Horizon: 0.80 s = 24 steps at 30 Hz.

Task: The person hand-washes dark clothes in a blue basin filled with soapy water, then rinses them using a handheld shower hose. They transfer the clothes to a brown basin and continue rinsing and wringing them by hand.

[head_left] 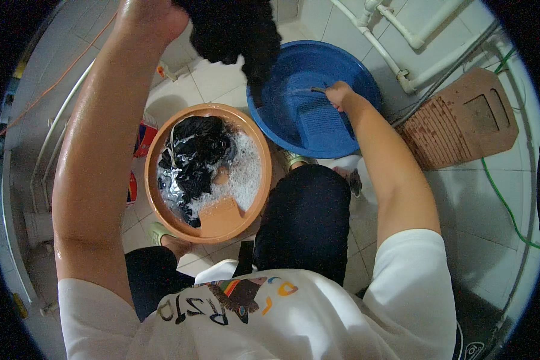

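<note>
My left hand [165,19] is raised at the top edge, its fingers mostly cut off. From it hangs a dark black garment [237,36], whose lower end reaches the rim of the blue basin [269,129]. My right hand [339,96] is closed around the end of a thin hose [319,90] over that basin. A fine jet of water leaves the hose toward the left. Ridges of a washboard shape [324,123] show inside the blue basin. Left of it, an orange basin [151,174] holds soapy water and soaked black clothes [192,159].
A brown ribbed washboard [462,120] leans at the right by a grey hose [444,75]. White pipes [396,66] run along the back wall. Red-and-white packages [144,137] stand left of the orange basin. A green hose [501,207] trails down the right side.
</note>
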{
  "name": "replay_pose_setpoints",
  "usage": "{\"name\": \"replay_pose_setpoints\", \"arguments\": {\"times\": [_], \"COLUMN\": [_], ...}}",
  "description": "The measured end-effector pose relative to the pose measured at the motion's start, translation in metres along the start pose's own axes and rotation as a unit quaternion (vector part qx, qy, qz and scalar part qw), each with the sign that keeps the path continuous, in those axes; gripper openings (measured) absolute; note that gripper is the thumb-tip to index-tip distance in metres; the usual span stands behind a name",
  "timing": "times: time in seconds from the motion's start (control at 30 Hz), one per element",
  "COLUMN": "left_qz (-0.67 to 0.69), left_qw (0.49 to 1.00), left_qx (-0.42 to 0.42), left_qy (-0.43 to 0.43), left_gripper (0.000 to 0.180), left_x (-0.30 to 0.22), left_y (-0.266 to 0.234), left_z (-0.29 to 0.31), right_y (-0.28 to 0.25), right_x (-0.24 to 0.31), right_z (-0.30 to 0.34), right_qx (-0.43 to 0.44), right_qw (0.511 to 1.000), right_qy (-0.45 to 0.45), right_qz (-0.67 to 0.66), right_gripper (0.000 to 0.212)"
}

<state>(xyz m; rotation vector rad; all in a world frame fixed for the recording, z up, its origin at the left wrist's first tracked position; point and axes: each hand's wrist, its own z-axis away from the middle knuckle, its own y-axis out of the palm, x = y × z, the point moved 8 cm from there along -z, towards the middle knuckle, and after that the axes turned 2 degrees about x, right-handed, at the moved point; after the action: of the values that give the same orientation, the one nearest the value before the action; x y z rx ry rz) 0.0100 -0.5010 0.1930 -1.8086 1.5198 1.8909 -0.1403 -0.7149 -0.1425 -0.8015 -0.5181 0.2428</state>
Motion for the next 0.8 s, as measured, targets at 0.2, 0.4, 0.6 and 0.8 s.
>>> {"name": "replay_pose_setpoints", "arguments": {"times": [0.2, 0.4, 0.6, 0.8], "left_qz": [0.002, -0.009, -0.022, 0.017], "left_qw": [1.000, 1.000, 0.990, 0.986], "left_qx": [0.005, 0.016, 0.026, 0.123], "left_qy": [0.029, -0.012, -0.134, -0.110], "left_gripper": [0.032, 0.035, 0.033, 0.030], "left_x": [0.049, 0.076, 0.147, 0.163], "left_y": [-0.015, -0.039, -0.027, 0.015], "left_z": [-0.025, -0.028, -0.031, -0.038], "right_y": [0.069, 0.125, 0.185, 0.216], "right_x": [0.001, 0.079, 0.114, 0.094], "right_z": [-0.032, 0.003, -0.016, -0.009], "right_qx": [0.202, 0.345, 0.217, 0.173], "right_qw": [0.975, 0.910, 0.926, 0.948], "right_qy": [-0.059, -0.207, -0.302, -0.265], "right_qz": [-0.075, -0.102, 0.070, 0.032], "right_gripper": [0.031, 0.040, 0.028, 0.025]}}
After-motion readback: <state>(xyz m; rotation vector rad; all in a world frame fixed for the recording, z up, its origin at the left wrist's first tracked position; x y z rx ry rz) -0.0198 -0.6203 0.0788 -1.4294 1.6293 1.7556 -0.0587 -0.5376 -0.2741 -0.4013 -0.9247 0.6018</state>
